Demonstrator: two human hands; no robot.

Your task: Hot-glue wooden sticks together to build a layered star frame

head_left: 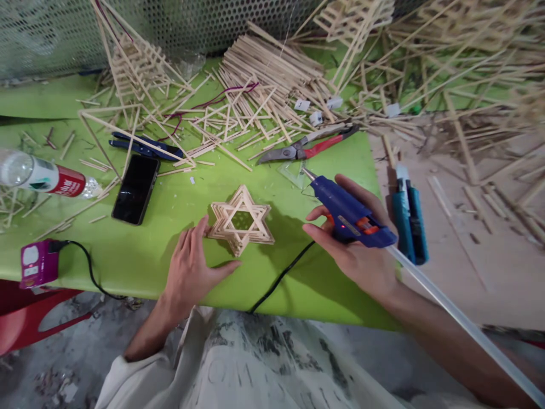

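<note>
Smooth lime-green tabletop (pixel 179 227): flat, spread left hand (pixel 191 267) touches layered pale-wood stick star (pixel 240 220); right hand (pixel 357 244) clamps blue plastic glue gun (pixel 349 216).

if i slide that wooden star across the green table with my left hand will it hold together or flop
The star is probably stiff: it is layers of thin sticks stacked into a frame. It looks light, being mostly open gaps, so the left hand beside it could likely slide it easily. It lies flat, unlikely to roll; the thin sticks may snap if squeezed.
</note>
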